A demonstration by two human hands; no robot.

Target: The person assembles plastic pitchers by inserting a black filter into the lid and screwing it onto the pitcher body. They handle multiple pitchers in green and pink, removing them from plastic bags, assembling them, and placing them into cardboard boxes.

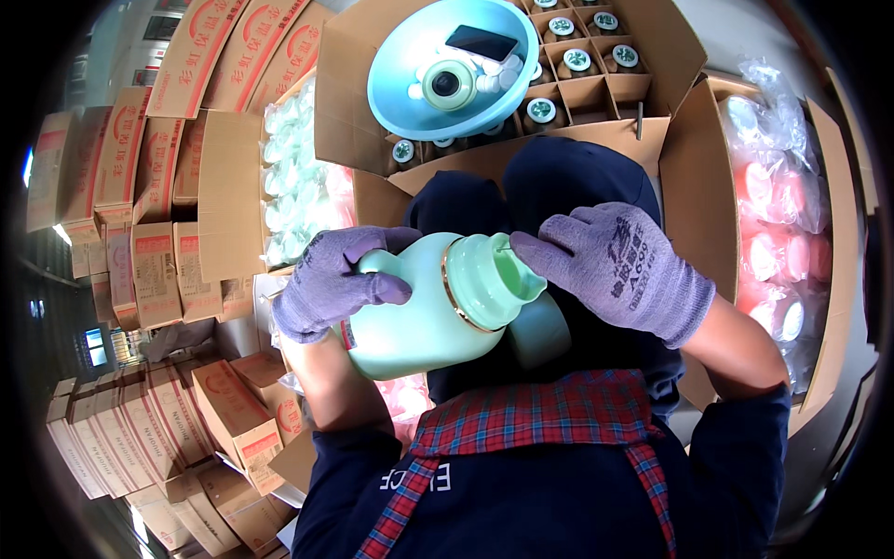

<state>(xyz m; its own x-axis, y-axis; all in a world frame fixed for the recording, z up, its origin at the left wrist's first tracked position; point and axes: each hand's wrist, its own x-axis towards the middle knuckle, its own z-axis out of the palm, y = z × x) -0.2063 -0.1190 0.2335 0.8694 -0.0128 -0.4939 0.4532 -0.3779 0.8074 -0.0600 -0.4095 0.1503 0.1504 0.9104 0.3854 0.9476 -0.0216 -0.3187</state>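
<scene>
A mint-green thermos jug (pixel 419 307) with a gold ring below its neck lies tilted over my lap, its uncapped mouth toward the right. My left hand (pixel 349 270), in a grey-purple work glove, is closed around the jug's handle. My right hand (pixel 605 261), gloved alike, has its fingertips pinched at the rim of the mouth; whatever is between them is too small to make out. Beneath the neck, a pale green cup-like piece (pixel 542 334) rests on my lap, partly hidden by the jug.
Ahead, a light-blue basin (pixel 391 98) holds a phone (pixel 480 43), white caps and a round green lid (pixel 449 86). It sits on a divided carton (pixel 596 126) of lidded bottles. Cartons of bagged green jugs (pixel 296 177) and pink jugs (pixel 773 214) flank me; boxes (pixel 163 270) are stacked leftward.
</scene>
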